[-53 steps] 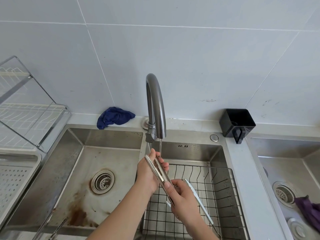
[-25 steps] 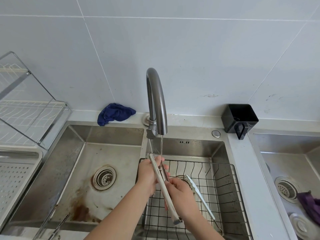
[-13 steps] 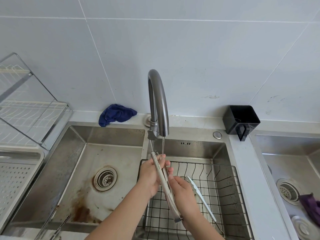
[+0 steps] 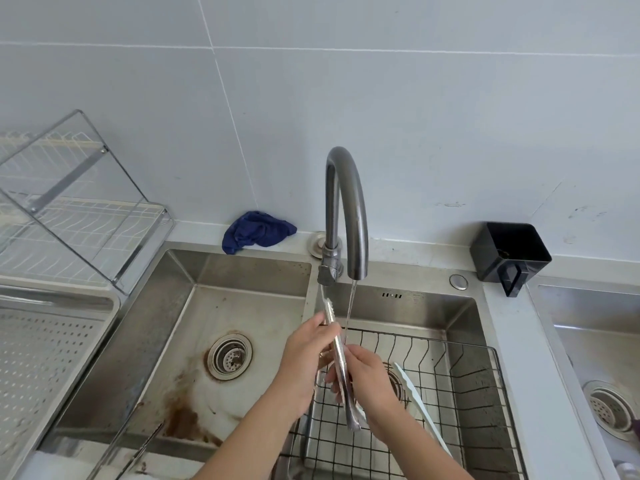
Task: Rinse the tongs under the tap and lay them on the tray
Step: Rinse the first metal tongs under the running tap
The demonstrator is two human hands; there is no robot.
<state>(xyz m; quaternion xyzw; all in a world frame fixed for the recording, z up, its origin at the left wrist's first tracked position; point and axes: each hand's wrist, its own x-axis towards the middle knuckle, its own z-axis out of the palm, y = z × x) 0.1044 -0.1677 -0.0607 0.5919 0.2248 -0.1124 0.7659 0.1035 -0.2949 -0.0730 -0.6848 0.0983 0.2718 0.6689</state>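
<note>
White wall tiles rise behind a steel sink [image 4: 242,271]. Water runs from the tap [image 4: 346,209]. Both hands squeeze the metal tongs [image 4: 341,362] just beside the stream, over a wire basket [image 4: 450,393]: left hand [image 4: 304,355] higher, right hand [image 4: 370,379] lower. The holey tray [image 4: 52,341] sits far left.

Two bare forearms show from the lower edge, without sleeves; the bare left hand [image 4: 304,355] and bare right hand [image 4: 370,379] carry neither rings nor watch.
</note>
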